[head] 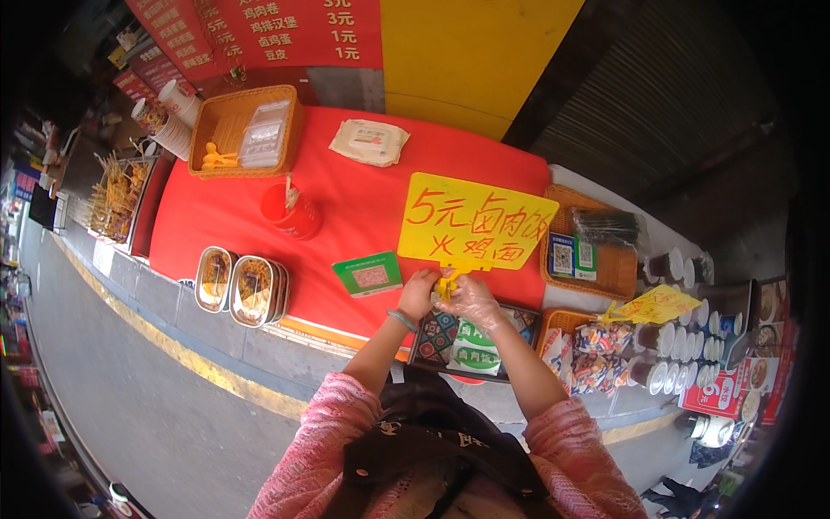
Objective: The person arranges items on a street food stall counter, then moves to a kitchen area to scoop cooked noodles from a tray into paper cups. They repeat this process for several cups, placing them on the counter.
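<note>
Both my hands are at the yellow clip (pixel 445 285) under a yellow sign board (pixel 476 217) with red handwriting. My left hand (pixel 418 295), bare with a bangle at the wrist, grips the clip from the left. In a transparent plastic glove, my right hand (pixel 474 303) holds it from the right. Just below them a dark patterned tray (pixel 431 344) carries green-and-white printed packets (pixel 478 344), partly hidden by my right forearm. Left of my hands, a green card with a printed code (pixel 368 275) stands tilted on the red tablecloth (pixel 350 214).
Foil trays of food (pixel 256 292) stand at the table's front edge, near a red cup (pixel 292 211). A wicker basket (pixel 295 130) holds plastic boxes and orange spoons. Wipes (pixel 369 141) lie at the back. To the right are another basket (pixel 613 285) and several lidded cups (pixel 655 337).
</note>
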Demonstrator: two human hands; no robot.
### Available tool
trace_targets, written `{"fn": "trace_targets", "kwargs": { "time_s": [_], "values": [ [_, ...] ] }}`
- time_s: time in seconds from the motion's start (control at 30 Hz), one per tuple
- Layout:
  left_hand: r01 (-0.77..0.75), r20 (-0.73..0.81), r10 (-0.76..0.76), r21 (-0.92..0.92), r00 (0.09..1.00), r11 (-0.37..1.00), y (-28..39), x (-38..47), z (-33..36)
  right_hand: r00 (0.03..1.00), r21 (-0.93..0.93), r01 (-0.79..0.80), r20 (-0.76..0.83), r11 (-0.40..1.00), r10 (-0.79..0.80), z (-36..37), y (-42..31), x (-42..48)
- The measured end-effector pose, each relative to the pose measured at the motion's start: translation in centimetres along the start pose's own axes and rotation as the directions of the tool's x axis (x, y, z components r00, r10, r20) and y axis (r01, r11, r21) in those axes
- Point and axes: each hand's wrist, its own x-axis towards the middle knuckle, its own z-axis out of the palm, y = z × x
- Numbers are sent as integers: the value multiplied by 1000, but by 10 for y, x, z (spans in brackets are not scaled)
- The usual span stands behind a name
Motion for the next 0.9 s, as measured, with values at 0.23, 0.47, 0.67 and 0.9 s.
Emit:
{"fn": "trace_targets", "kwargs": {
  "time_s": [0.23, 0.47, 0.67, 0.9],
  "values": [
    [-10, 2, 10, -23, 1000, 1000, 9, 4, -8, 997, 149, 62, -54, 987, -55, 3, 0, 3],
    [139, 25, -149, -535, 989, 833, 34, -2, -30, 996, -237, -65, -69, 969, 50, 6, -10, -2],
    [259, 79, -247, -334, 966, 906, 34, 14, -27, 997, -366, -70, -58, 928, 53, 6, -16, -1],
    [66, 26, -64, -70, 998, 995, 29, 16, -23, 948, 157, -79, -293, 984, 123, -3, -23, -41]
  ]
}}
